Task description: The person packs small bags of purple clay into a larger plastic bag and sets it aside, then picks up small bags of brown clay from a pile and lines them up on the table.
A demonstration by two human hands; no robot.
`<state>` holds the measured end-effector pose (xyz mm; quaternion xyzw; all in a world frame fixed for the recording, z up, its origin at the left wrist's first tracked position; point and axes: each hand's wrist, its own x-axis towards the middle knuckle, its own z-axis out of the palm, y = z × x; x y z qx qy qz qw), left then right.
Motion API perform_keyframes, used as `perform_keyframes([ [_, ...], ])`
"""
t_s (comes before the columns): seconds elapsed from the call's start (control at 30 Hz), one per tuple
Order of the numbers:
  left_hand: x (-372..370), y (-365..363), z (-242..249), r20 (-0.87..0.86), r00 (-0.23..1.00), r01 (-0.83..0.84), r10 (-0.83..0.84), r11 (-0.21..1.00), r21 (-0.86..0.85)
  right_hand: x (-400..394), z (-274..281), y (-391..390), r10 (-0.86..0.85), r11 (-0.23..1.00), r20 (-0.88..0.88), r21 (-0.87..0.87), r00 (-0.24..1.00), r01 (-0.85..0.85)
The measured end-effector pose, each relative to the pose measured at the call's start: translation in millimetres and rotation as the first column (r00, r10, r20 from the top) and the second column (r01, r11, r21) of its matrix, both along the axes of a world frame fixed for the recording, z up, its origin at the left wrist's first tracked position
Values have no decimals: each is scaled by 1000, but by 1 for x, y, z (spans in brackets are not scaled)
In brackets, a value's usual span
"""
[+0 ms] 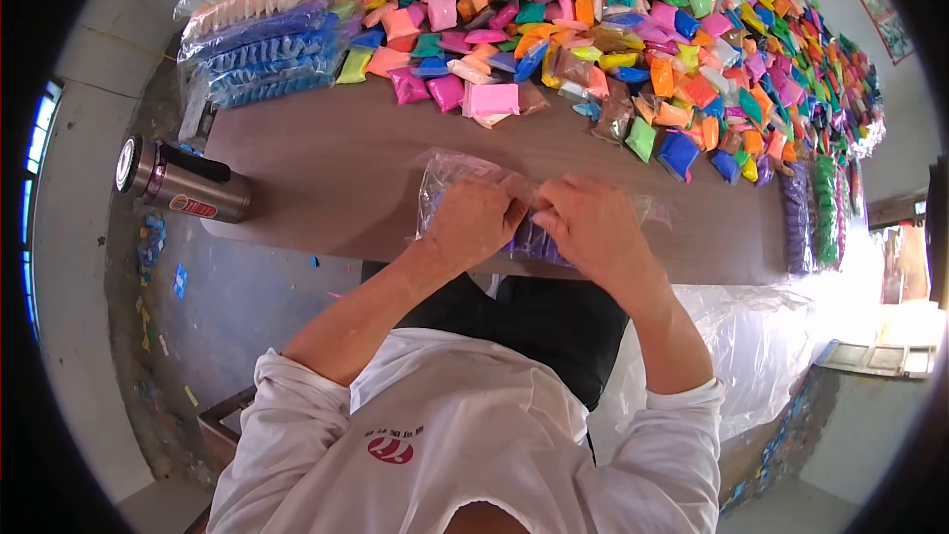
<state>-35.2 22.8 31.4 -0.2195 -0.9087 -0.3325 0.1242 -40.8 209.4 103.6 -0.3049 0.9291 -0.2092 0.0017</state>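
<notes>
In front of me, near the table's front edge, lies a clear plastic bag (443, 170) with purple packets (539, 245) showing under my hands. My left hand (473, 213) is closed, its thumb and fingers pinching the bag's film. Close beside it, my right hand (591, 225) pinches the film too, with the fingertips of both hands almost meeting. The hands cover much of the bag, so its opening and most of its contents are hidden.
A big heap of small colourful packets (593, 40) covers the back of the brown table (326, 153). Bagged rows of blue packets (272, 64) are stacked at the left, and purple and green rows (813, 213) at the right. A steel thermos (188, 183) lies at the left edge.
</notes>
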Motion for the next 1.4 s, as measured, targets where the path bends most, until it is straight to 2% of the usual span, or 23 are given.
perform_keyframes([
  [0.1, -2, -2, -7, -113, 992, 71, -61, 994, 88, 10, -19, 1, -24, 1000, 17, 10, 1000, 24],
  [0.2, 2, -7, -2, -43, 994, 98, -96, 993, 62, 13, -19, 3, -9, 1000, 19, -25, 1000, 9],
  [0.3, 2, -16, 5, 135, 978, 167, -161, 985, -33, 17, -30, 1, -31, 999, -76, 5, 997, 32],
  [0.5, 26, -40, 33, 253, 966, 46, -58, 997, 53, 23, -38, 3, -34, 999, -171, -19, 985, 31],
  [0.6, 38, -58, 45, 272, 962, -46, 1, 987, 157, 27, -44, 2, -19, 1000, -196, 12, 980, 21],
  [0.7, 52, -76, 24, 246, 969, -85, 11, 953, 291, 31, -43, 1, 7, 998, -211, 60, 977, 6],
  [0.8, 57, -83, 21, 387, 921, -169, -34, 862, 478, 35, -42, -1, 23, 994, -231, 106, 973, 1],
  [0.9, 56, -83, 29, 433, 899, -243, -64, 749, 616, 36, -41, -1, 49, 992, -273, 128, 961, -15],
  [1.0, 60, -82, 32, 578, 816, -372, -12, 754, 542, 38, -40, -3, 63, 987, -262, 162, 963, -21],
  [1.13, 63, -79, 19, 469, 880, -319, 71, 821, 474, 39, -41, -4, 66, 984, -278, 178, 958, -17],
  [1.2, 66, -75, 22, 483, 872, -349, 77, 788, 506, 40, -40, -5, 50, 983, -272, 186, 961, 2],
  [1.3, 73, -67, 14, 319, 937, -310, 146, 768, 560, 41, -39, -7, 33, 982, -299, 187, 954, 24],
  [1.4, 88, -68, 18, 453, 873, -391, 182, 817, 423, 42, -40, -6, 17, 982, -278, 183, 961, 36],
])
